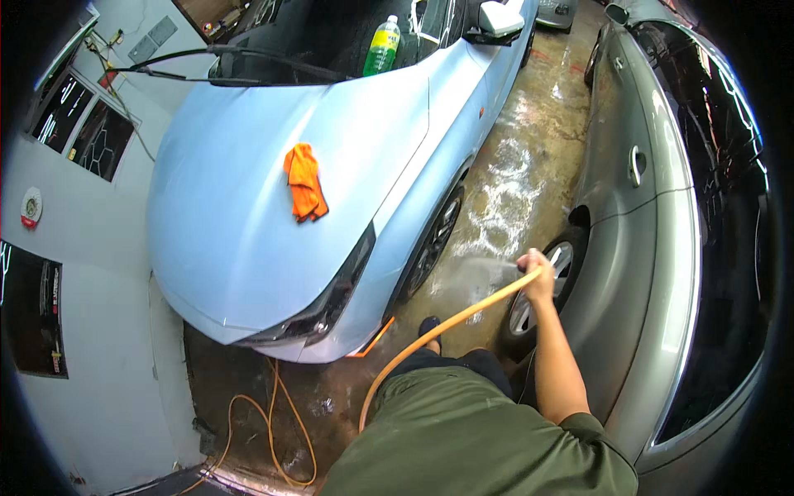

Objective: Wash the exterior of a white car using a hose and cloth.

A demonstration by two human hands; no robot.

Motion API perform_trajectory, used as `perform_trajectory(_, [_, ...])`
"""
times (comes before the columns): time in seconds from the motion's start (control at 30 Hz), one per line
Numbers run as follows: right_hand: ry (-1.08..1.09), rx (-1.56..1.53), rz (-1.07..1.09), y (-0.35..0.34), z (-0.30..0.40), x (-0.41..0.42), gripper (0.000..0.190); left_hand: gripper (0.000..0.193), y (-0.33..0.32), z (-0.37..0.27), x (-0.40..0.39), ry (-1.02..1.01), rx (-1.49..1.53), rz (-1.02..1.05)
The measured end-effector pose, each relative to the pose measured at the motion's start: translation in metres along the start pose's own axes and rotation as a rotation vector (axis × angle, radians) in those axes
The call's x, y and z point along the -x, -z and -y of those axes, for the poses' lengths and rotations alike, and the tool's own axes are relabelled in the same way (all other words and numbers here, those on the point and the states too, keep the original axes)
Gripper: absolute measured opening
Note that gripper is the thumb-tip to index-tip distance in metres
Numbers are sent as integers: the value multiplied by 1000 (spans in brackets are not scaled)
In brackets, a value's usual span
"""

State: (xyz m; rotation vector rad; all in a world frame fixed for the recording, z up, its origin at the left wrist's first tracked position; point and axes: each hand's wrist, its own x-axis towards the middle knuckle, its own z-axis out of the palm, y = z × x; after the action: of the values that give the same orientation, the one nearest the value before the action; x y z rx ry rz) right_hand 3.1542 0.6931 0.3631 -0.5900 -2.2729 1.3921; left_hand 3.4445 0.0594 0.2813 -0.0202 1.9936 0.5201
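My right hand (538,273) is closed round the nozzle end of a yellow-orange hose (456,320), beside the rear or front wheel of a grey-green car. A fine water spray (481,270) leaves it towards the front wheel (434,239) of a light blue car (248,186). The hose curves back along my body. My left hand is out of view. An orange cloth (305,183) lies crumpled on the blue bonnet. A bottle of green liquid (382,47) stands at the base of the windscreen.
The grey-green car (626,260) stands close on my right. Wet floor with foam (505,192) runs between the cars. Loops of hose (270,421) lie on the floor at the lower left. Raised wiper arms (180,65) stick out near the grey wall (105,248).
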Motion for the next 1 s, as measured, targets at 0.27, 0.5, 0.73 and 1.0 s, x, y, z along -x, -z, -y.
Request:
perform_trajectory(0.27, [-125,46,-317,100,52,-153,34,72,113,-191,-74,336,361,96])
perform_trajectory(0.5, [-10,159,-189,118,22,-282,41,63,104,-288,-168,161,411,-170])
perform_trajectory(0.73, [20,-335,-241,157,91,-432,40,21,180,-436,-188,-76,629,-220])
perform_trajectory(1.0, [606,-588,154,156,235,-583,38,26,267,-543,-253,-318,888,-25])
